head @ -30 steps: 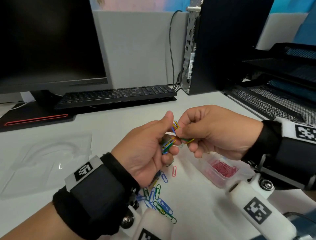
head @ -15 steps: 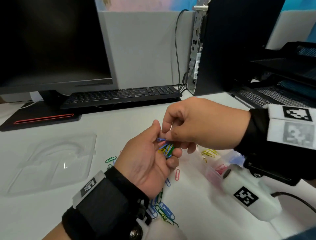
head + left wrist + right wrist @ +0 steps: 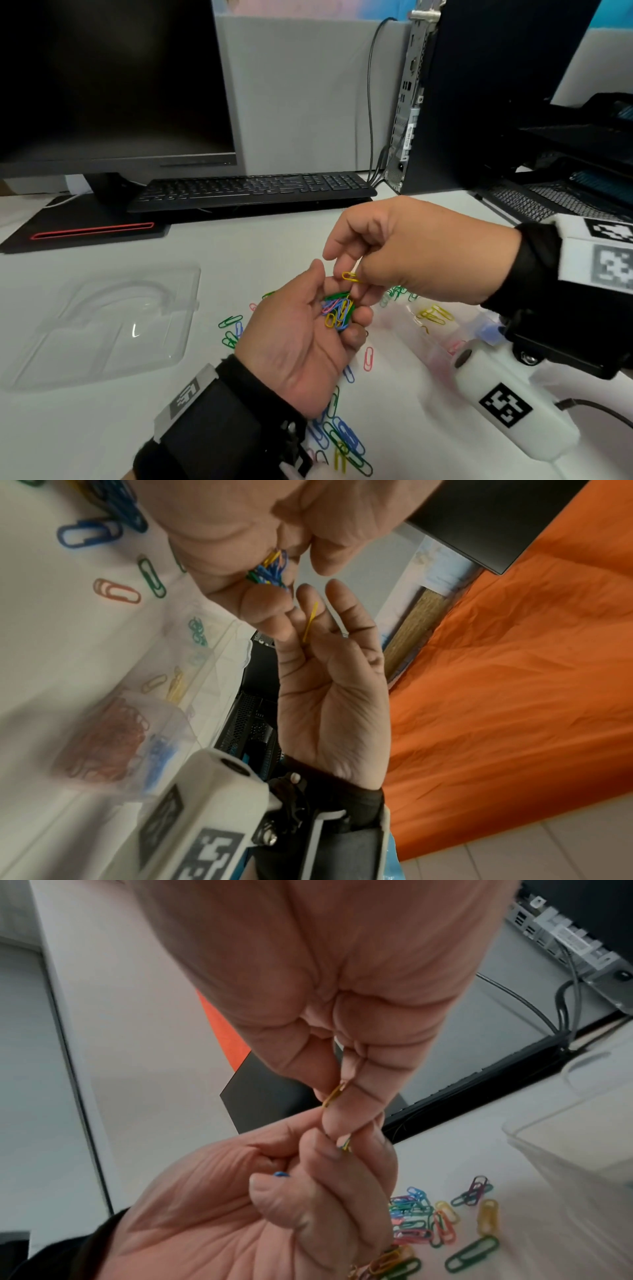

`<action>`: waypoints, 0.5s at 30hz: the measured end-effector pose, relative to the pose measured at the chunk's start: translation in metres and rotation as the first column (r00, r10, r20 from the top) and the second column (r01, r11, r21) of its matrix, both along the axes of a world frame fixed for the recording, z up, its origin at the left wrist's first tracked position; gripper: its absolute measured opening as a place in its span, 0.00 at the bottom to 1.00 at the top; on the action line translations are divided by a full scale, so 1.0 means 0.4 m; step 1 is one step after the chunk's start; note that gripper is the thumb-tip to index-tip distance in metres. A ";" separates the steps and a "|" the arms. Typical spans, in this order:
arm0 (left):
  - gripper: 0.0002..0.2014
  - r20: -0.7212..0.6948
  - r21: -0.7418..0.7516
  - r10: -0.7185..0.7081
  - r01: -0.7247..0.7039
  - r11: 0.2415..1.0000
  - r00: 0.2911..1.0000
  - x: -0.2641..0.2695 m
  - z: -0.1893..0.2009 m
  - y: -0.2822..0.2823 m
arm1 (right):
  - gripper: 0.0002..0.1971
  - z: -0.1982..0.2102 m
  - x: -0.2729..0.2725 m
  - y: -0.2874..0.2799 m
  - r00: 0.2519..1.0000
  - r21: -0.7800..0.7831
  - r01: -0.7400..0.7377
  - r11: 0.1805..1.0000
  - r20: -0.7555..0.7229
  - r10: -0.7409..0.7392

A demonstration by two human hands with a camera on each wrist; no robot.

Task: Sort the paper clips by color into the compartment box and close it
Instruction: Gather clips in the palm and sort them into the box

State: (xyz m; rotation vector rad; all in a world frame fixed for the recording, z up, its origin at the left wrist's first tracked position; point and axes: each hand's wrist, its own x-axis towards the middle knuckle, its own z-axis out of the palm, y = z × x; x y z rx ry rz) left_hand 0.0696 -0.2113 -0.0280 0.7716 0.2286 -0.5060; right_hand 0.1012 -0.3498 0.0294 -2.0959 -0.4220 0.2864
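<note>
The right hand pinches one yellow clip and should lift it clear of the mixed bunch the left hand cups, then drop it among the yellows in the compartment box.

Dark monitor at back left, black keyboard before it. Computer tower back right, cables beside. Black mesh tray far right. White table.
</note>
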 end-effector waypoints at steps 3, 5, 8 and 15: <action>0.12 0.014 0.006 -0.022 0.022 1.000 1.000 -0.003 0.004 0.003 | 0.18 -0.007 0.005 -0.011 0.998 0.061 0.000 0.998 -0.063 0.004; 0.15 0.044 0.043 -0.026 0.024 0.999 0.999 -0.005 0.007 0.005 | 0.19 -0.002 0.008 -0.029 0.996 0.076 0.015 0.997 -0.091 -0.008; 0.13 0.068 0.079 0.036 -0.041 0.996 0.997 -0.001 -0.001 0.009 | 0.18 0.017 0.025 -0.075 0.993 0.055 0.088 0.995 -0.080 -0.083; 0.10 0.132 0.128 0.012 -0.029 0.991 0.991 -0.002 0.007 0.017 | 0.13 0.032 0.041 -0.193 0.985 -0.123 0.167 0.978 -0.026 -0.172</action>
